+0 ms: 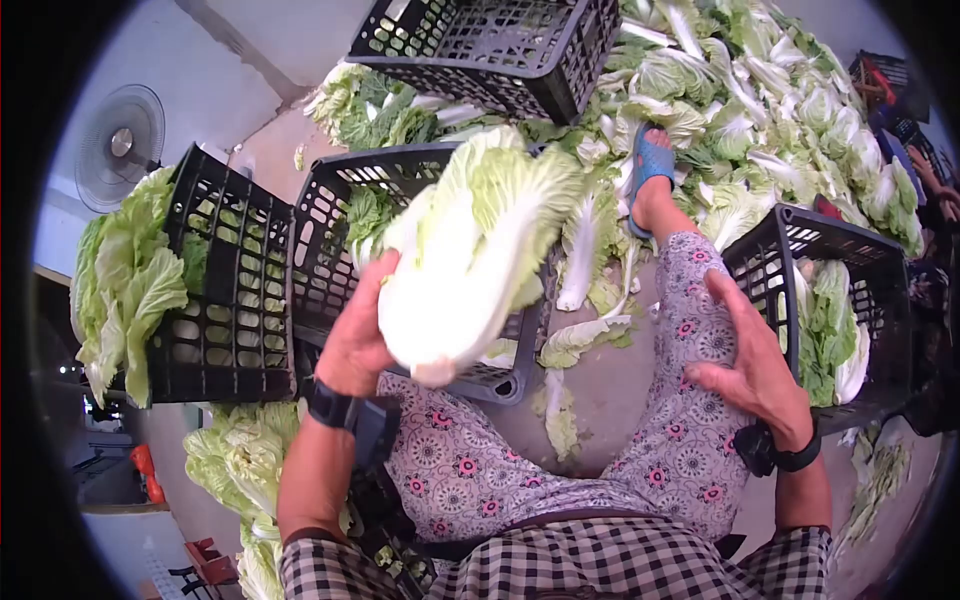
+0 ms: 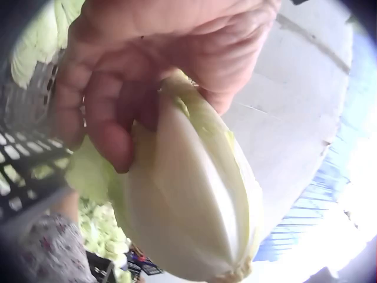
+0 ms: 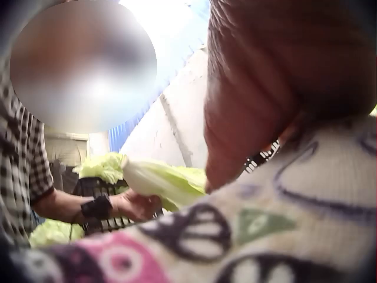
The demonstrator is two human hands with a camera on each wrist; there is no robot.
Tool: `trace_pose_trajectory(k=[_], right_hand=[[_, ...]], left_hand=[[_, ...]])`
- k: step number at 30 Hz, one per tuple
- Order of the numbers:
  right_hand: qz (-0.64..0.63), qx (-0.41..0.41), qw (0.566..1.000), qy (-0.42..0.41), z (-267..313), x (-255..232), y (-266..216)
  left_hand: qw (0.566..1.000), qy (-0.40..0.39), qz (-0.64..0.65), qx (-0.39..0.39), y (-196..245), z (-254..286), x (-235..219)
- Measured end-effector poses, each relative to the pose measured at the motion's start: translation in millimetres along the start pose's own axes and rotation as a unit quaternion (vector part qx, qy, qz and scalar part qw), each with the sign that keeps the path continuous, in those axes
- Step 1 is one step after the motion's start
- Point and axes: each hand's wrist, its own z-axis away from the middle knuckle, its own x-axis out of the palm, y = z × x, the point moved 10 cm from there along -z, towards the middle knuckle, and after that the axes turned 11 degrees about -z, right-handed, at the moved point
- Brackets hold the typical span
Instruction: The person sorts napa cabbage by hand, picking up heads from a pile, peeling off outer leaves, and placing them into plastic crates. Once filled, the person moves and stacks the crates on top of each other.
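Note:
My left hand [image 1: 357, 335] grips a whole napa cabbage [image 1: 465, 255] from its left side and holds it up in front of me. Its white stem end points toward my lap and the pale green leaves point away. Up close in the left wrist view, curled fingers [image 2: 112, 127] press into the leaves of the cabbage [image 2: 194, 194]. On my knee, over the patterned trousers [image 1: 685, 325], rests my right hand [image 1: 750, 360] with thumb and fingers spread and nothing in it. Below the held cabbage is a black plastic crate [image 1: 325, 235] with some leaves inside.
Black crates stand at the left [image 1: 235, 290], at the back [image 1: 480, 75] and at the right [image 1: 890, 290], the last holding cabbage. A large heap of cabbages [image 1: 740, 90] fills the far right. Loose leaves [image 1: 585, 335] lie on the floor. A fan [image 1: 122, 142] stands far left.

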Motion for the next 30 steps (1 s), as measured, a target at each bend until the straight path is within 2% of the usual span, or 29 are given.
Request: trace_pose_trajectory(k=[1, 3, 4, 7, 9, 10, 11, 13, 14, 15, 17, 18, 21, 23, 25, 26, 29, 30], right_hand=[[0.015, -0.048, 0.999, 0.014, 3, -3, -19], [0.045, -0.139, 0.988, 0.041, 8, -7, -58], [0.043, -0.129, 0.991, 0.02, 10, -6, -56], [0.144, -0.261, 0.954, -0.001, 14, 21, -115], [0.08, -0.29, 0.953, -0.031, 12, 38, -129], [0.049, -0.304, 0.95, -0.046, 13, 41, -128], [0.016, -0.291, 0.956, -0.028, 14, 34, -118], [-0.054, -0.263, 0.963, 0.013, 18, 18, -102], [-0.105, -0.23, 0.966, 0.052, 23, 0, -99], [-0.209, -0.183, 0.957, 0.085, 30, -16, -91], [-0.216, -0.137, 0.946, 0.2, 47, -51, -67], [-0.223, -0.105, 0.935, 0.254, 57, -69, -54], [-0.176, 0.002, 0.922, 0.346, 91, -137, -38], [-0.105, 0.01, 0.907, 0.407, 118, -181, -32], [-0.075, 0.039, 0.889, 0.451, 143, -216, -10], [-0.033, 0.045, 0.882, 0.468, 152, -230, 2], [0.124, 0.049, 0.908, 0.398, 154, -235, 35], [0.228, 0.08, 0.891, 0.383, 156, -231, 43]], left_hand=[[0.998, 0.032, -0.039, 0.027, 5, 17, 22], [0.999, 0.005, -0.037, 0.002, -13, 31, 44], [0.999, -0.024, -0.019, -0.039, -19, 33, 50], [0.994, -0.075, -0.042, -0.074, -52, 47, 106], [0.98, -0.136, -0.126, -0.069, -77, 52, 144], [0.976, -0.142, -0.153, -0.057, -76, 53, 148], [0.972, -0.147, -0.18, -0.046, -75, 55, 151], [0.985, -0.15, -0.036, -0.082, -87, 55, 138], [0.966, -0.217, -0.133, -0.047, -83, 60, 140], [0.935, -0.276, -0.223, 0.0, -79, 66, 141], [0.921, -0.229, -0.314, 0.037, -59, 75, 143], [0.923, -0.224, -0.307, 0.062, -50, 80, 145], [0.925, -0.211, -0.276, 0.151, -23, 94, 155], [0.919, -0.209, -0.247, 0.224, -2, 109, 169], [0.839, -0.37, -0.17, 0.36, 25, 138, 218], [0.794, -0.452, -0.13, 0.384, 31, 153, 237], [0.733, -0.553, -0.086, 0.387, 36, 186, 266], [0.726, -0.562, -0.077, 0.388, 37, 192, 268]])
